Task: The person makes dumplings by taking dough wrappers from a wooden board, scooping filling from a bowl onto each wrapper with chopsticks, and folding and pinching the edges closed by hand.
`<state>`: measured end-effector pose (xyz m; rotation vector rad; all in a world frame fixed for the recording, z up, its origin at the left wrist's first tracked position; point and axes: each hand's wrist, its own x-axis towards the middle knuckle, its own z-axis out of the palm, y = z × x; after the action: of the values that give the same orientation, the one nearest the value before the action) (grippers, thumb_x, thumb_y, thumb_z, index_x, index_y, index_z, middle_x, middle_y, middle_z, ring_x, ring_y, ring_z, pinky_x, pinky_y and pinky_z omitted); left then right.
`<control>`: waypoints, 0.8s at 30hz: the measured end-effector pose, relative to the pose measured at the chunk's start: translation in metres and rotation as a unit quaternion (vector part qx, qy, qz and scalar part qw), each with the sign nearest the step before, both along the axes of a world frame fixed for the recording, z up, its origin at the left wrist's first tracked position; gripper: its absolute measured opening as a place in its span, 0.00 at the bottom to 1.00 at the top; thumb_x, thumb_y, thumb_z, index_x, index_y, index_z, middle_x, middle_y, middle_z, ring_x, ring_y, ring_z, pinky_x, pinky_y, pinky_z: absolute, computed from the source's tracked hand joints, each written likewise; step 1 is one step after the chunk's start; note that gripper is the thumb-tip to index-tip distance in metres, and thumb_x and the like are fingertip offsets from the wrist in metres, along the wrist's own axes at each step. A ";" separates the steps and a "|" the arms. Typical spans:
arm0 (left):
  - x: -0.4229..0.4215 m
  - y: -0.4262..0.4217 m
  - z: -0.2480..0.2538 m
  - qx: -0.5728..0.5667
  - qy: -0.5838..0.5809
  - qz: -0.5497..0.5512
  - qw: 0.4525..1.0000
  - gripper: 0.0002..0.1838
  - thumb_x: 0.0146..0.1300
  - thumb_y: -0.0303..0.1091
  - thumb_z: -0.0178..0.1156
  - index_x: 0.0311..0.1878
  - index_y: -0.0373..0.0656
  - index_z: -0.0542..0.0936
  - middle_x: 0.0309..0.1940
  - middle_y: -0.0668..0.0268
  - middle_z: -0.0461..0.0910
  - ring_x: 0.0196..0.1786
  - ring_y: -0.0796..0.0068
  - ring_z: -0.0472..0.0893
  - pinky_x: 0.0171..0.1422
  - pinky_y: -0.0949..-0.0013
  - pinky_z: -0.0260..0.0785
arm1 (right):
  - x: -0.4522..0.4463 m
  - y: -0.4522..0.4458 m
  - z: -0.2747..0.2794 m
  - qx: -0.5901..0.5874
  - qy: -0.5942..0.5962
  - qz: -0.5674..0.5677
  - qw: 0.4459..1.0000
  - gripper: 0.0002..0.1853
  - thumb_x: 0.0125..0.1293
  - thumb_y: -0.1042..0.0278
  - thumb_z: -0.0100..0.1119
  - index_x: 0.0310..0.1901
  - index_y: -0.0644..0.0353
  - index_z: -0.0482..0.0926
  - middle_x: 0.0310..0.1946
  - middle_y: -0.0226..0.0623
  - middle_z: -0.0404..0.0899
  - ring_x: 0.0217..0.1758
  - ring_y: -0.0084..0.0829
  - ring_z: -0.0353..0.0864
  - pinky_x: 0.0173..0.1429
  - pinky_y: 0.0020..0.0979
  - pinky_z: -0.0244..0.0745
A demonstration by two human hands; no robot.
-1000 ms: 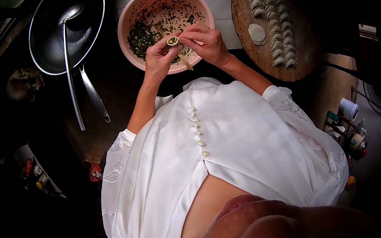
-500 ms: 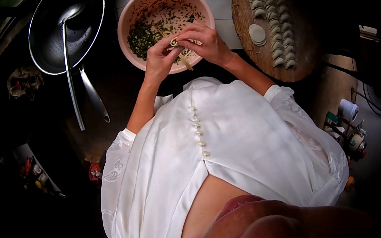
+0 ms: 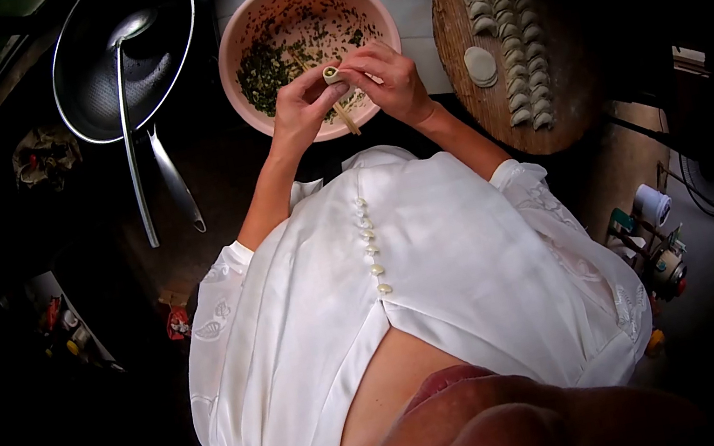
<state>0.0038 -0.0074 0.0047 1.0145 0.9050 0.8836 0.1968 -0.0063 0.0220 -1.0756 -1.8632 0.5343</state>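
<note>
Over the near side of a pink bowl point(image 3: 233, 88), my left hand point(image 3: 300, 110) grips a dumpling point(image 3: 332, 75) folded round dark green filling. My right hand point(image 3: 390, 83) pinches the right edge of the same dumpling. Its end facing me is still parted and shows the filling. Chopped green filling point(image 3: 261, 74) lies in the bowl, mostly on the left side, with bits stuck to the walls. A pair of chopsticks point(image 3: 346, 119) leans in the bowl below my hands, partly hidden by them.
On the right a round wooden board point(image 3: 454, 13) holds rows of finished dumplings point(image 3: 512, 55) and a small stack of round wrappers point(image 3: 481, 65). A dark wok point(image 3: 84, 89) with a metal ladle point(image 3: 133, 147) in it stands at the left.
My fingers have shifted on the dumpling; its opening now looks wider and sits slightly higher. The right hand's fingers have moved a little away from the left hand.
</note>
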 end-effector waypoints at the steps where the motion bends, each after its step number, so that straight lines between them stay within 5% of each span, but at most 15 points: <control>1: -0.001 0.000 0.001 0.001 0.017 -0.004 1.000 0.19 0.69 0.23 0.65 0.62 0.31 0.80 0.50 0.60 0.87 0.51 0.74 0.86 0.58 0.72 0.80 | 0.000 -0.001 -0.001 -0.018 0.011 -0.004 1.000 0.11 0.63 0.76 0.69 0.47 0.60 0.88 0.37 0.38 0.85 0.41 0.38 0.86 0.46 0.35 0.82; 15: -0.003 -0.005 -0.010 0.064 0.065 0.003 0.996 0.18 0.68 0.24 0.66 0.60 0.34 0.82 0.45 0.62 0.88 0.46 0.77 0.86 0.53 0.74 0.79 | -0.002 0.001 0.005 -0.060 -0.004 0.039 0.997 0.09 0.64 0.73 0.69 0.46 0.61 0.88 0.39 0.39 0.83 0.42 0.36 0.85 0.47 0.35 0.81; 17: -0.004 -0.005 -0.006 0.071 0.085 -0.001 0.994 0.17 0.68 0.23 0.66 0.60 0.35 0.83 0.45 0.62 0.88 0.46 0.78 0.86 0.52 0.73 0.80 | -0.003 0.000 0.003 -0.174 0.102 0.034 0.979 0.09 0.65 0.71 0.70 0.46 0.60 0.88 0.40 0.39 0.83 0.38 0.34 0.85 0.44 0.34 0.81; 24: -0.005 -0.002 -0.002 0.082 0.068 -0.022 0.994 0.16 0.68 0.24 0.66 0.59 0.34 0.83 0.45 0.62 0.87 0.46 0.78 0.85 0.52 0.73 0.79 | -0.002 -0.001 0.005 -0.141 0.072 0.025 0.987 0.09 0.64 0.72 0.70 0.45 0.61 0.88 0.37 0.38 0.84 0.37 0.34 0.85 0.42 0.33 0.81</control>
<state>-0.0013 -0.0092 0.0028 1.2447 0.9324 0.8699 0.1949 -0.0077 0.0270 -1.1416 -1.7260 0.9025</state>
